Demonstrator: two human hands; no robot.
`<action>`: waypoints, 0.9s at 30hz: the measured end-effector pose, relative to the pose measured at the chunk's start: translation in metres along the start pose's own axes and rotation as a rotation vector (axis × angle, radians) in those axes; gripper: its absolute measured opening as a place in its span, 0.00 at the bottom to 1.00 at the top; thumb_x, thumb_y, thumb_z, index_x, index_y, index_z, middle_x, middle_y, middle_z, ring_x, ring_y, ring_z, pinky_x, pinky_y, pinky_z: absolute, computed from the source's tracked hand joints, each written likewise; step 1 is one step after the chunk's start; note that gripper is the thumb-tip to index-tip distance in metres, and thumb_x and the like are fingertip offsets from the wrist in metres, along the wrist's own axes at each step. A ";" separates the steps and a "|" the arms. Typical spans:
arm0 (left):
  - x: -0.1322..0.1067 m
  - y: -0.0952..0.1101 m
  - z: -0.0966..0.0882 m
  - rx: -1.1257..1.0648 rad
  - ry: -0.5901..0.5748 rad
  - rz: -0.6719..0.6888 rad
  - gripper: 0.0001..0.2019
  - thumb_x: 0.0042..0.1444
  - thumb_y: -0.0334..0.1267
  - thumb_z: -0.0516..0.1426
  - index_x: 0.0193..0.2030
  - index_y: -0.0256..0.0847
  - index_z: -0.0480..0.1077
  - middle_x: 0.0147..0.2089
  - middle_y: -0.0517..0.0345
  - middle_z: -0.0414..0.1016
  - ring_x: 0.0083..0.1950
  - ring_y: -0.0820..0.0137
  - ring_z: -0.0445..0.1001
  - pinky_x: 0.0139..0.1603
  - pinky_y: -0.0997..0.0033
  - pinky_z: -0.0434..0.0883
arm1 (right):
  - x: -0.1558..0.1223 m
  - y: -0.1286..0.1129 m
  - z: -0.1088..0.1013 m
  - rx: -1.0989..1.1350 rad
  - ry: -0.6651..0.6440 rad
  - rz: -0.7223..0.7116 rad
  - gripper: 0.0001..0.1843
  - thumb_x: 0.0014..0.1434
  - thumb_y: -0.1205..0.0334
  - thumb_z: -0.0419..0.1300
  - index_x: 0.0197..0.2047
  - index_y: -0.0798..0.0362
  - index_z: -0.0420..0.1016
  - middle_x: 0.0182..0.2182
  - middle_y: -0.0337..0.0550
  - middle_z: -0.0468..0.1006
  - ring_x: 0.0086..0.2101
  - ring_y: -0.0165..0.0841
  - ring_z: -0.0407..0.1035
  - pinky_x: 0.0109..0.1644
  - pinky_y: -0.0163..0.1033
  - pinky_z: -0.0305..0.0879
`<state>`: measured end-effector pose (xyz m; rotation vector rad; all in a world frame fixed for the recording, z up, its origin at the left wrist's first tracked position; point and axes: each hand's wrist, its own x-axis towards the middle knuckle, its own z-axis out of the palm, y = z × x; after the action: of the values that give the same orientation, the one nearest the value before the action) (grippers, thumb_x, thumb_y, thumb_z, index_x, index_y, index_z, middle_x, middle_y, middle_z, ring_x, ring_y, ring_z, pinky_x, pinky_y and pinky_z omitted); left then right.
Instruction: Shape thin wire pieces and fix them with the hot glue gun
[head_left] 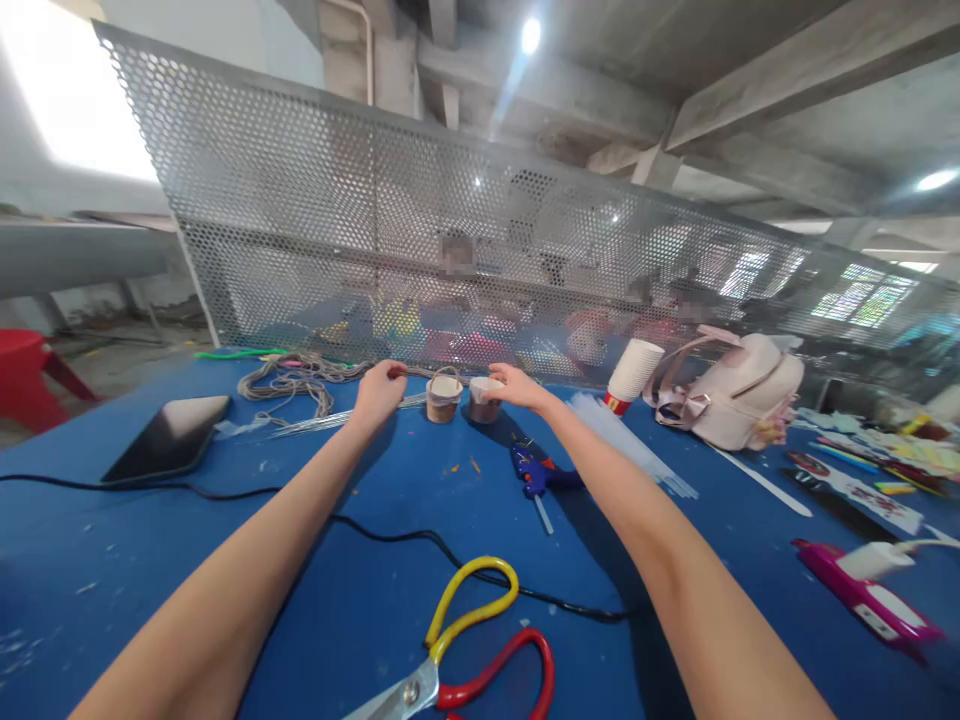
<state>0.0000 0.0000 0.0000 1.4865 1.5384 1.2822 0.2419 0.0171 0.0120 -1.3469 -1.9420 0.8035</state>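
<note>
Two small brown-and-white cups stand side by side near the back of the blue table. The left one is a small basket (443,408) with cord round its rim and a thin arched handle. My right hand (517,386) pinches the rim of the other, a small cup (482,410). Just left of the basket is my left hand (380,392), apart from it, with fingers curled; whether anything is in them is hidden. A blue glue gun (534,470) lies in front of my right forearm. Closest to me are scissors (439,670) with yellow and red handles.
A perforated metal screen (300,200) rises behind the table. Grey cord (296,385), metal wires (345,415) and a tablet (169,435) lie left. Stacked paper cups (634,375), glue sticks (637,450), a pale backpack (739,395) and a pink power strip (866,600) are right. A black cable (405,536) crosses the table.
</note>
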 end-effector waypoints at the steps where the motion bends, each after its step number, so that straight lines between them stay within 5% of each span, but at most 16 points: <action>1: -0.004 0.005 0.003 -0.014 -0.009 0.038 0.17 0.59 0.40 0.55 0.53 0.38 0.66 0.52 0.49 0.70 0.47 0.63 0.72 0.45 0.55 0.72 | -0.003 -0.002 -0.002 0.031 0.002 0.004 0.26 0.57 0.63 0.62 0.58 0.55 0.63 0.55 0.53 0.67 0.51 0.41 0.66 0.54 0.50 0.64; 6: -0.040 0.034 0.031 -0.128 -0.144 0.252 0.11 0.53 0.36 0.57 0.43 0.39 0.72 0.42 0.54 0.76 0.45 0.64 0.74 0.46 0.63 0.72 | -0.032 -0.017 -0.014 0.170 0.006 -0.047 0.26 0.55 0.62 0.62 0.57 0.53 0.63 0.53 0.53 0.72 0.48 0.38 0.70 0.51 0.46 0.67; 10: -0.072 0.047 0.049 -0.211 -0.334 0.349 0.30 0.42 0.35 0.62 0.56 0.44 0.65 0.52 0.53 0.73 0.48 0.64 0.74 0.48 0.64 0.71 | -0.062 -0.025 -0.014 0.213 0.034 -0.134 0.21 0.57 0.56 0.59 0.54 0.52 0.67 0.48 0.48 0.76 0.46 0.37 0.71 0.50 0.45 0.68; 14: -0.087 0.043 0.058 -0.248 -0.466 0.370 0.34 0.41 0.36 0.62 0.58 0.44 0.62 0.50 0.53 0.74 0.41 0.65 0.76 0.43 0.64 0.74 | -0.087 -0.030 -0.010 0.187 0.091 -0.214 0.19 0.61 0.51 0.53 0.51 0.52 0.69 0.47 0.48 0.76 0.46 0.37 0.70 0.51 0.46 0.67; 20: -0.091 0.034 0.065 -0.234 -0.483 0.395 0.39 0.40 0.35 0.63 0.62 0.45 0.57 0.55 0.50 0.70 0.50 0.61 0.73 0.48 0.62 0.72 | -0.110 -0.028 -0.004 -0.105 0.264 -0.481 0.28 0.48 0.58 0.67 0.53 0.49 0.68 0.57 0.49 0.65 0.57 0.41 0.59 0.61 0.50 0.56; 27: -0.092 0.030 0.066 -0.199 -0.461 0.413 0.39 0.40 0.35 0.63 0.61 0.47 0.58 0.61 0.48 0.65 0.53 0.60 0.71 0.50 0.61 0.70 | -0.110 -0.024 0.002 -0.304 0.359 -0.634 0.12 0.63 0.58 0.52 0.47 0.50 0.71 0.45 0.48 0.75 0.47 0.37 0.69 0.53 0.45 0.65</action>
<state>0.0861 -0.0786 -0.0096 1.8634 0.8131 1.1581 0.2570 -0.0942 0.0124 -0.8562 -2.0581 -0.0373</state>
